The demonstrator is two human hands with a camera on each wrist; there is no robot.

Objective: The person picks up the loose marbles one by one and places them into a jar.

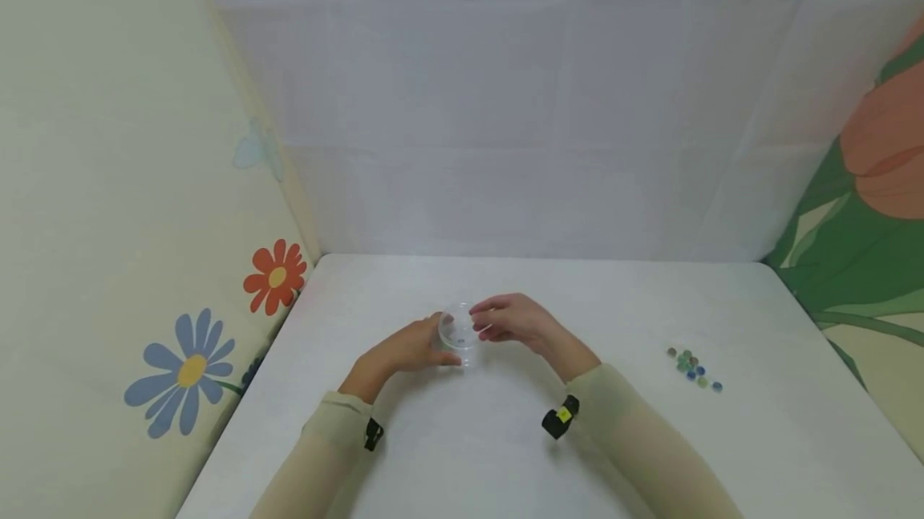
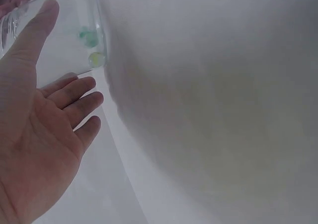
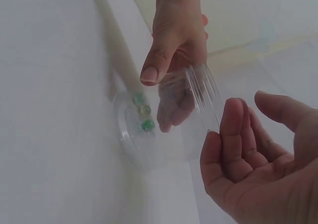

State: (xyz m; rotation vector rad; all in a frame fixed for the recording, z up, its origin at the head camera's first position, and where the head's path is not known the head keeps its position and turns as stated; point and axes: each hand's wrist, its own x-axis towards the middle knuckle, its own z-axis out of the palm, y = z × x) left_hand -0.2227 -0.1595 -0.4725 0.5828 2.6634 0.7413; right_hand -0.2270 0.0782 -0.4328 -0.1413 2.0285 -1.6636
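A clear jar [image 1: 459, 333] with a ridged neck stands on the white table. My left hand [image 1: 413, 345] holds it from the side, thumb [image 2: 37, 33] on the near wall and fingers on the far side. In the right wrist view, a few glass marbles lie at the jar's bottom, among them a green marble [image 3: 147, 125] and a yellowish marble [image 3: 144, 110]. At the jar's mouth is my right hand [image 1: 516, 320], its loosely bent fingertips [image 3: 212, 142] right at the rim. The right thumb [image 3: 278, 107] stands apart from those fingers, and nothing shows between them.
Several loose glass marbles [image 1: 690, 375], blue, green and brownish, lie grouped on the table [image 1: 606, 318] to the right. A pale cloth [image 1: 462, 102] hangs behind the table. Flower-printed panels [image 1: 108, 222] flank both sides.
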